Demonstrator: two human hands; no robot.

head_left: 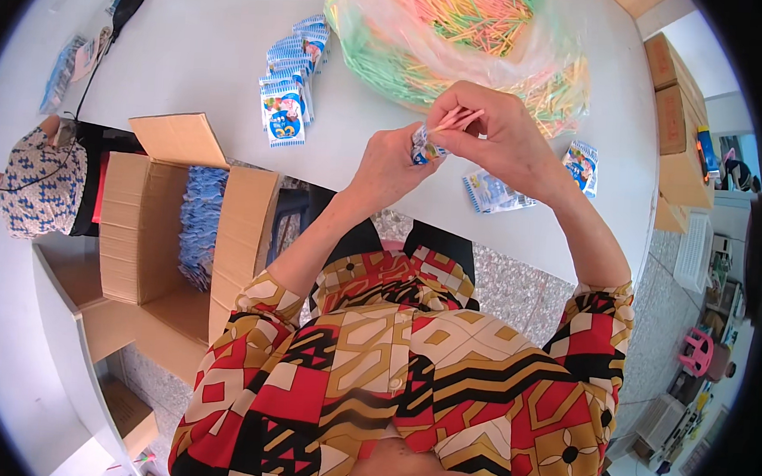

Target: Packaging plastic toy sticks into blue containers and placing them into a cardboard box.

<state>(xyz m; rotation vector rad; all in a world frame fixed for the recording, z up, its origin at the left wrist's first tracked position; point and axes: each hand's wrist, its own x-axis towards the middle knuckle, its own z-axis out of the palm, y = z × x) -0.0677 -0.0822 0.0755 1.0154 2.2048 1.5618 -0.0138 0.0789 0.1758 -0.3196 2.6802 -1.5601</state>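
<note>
Over the table's near edge, my left hand point(389, 169) is closed on a small blue-and-white packet point(421, 145). My right hand point(508, 139) pinches a few thin pink sticks point(459, 120) at the top of that packet; whether their lower ends are inside it I cannot tell. Just beyond my hands sits a big clear plastic bag point(369, 61) full of pink, yellow and green sticks point(461, 20). Flat blue-and-white packets point(494, 192) lie below my right wrist, and another packet point(580, 167) is right of it.
An overlapping row of packets point(284, 117) lies on the white table point(210, 48) to the left. An open cardboard box point(123, 224) holding many blue packets point(201, 220) stands left of my lap. Another person point(48, 177) is at the far left. Cartons point(683, 142) are stacked at right.
</note>
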